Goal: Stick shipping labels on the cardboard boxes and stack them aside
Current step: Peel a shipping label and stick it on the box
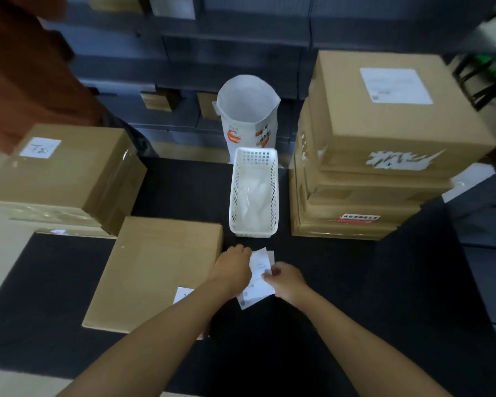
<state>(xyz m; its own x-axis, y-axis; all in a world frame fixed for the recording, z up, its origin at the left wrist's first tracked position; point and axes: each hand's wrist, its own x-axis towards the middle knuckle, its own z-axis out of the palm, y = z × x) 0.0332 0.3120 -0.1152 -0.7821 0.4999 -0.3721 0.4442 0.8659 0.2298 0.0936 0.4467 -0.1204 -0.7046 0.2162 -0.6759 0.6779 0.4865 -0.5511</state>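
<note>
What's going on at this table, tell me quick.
A person is handling shipping labels over a black table. Both hands hold a small bunch of white labels: the left hand grips one edge while the right hand pinches at it, seemingly peeling one loose. A flat cardboard box lies just left of the hands, its top mostly bare. A white basket sits beyond the hands. To the right stands a stack of boxes, the top one already labelled.

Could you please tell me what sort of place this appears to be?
Probably a parcel packing or shipping station. Sealed cardboard boxes are stacked at the right, the top one already labelled; both hands hold shipping labels over a black table, and dark storage drawers stand behind.
</note>
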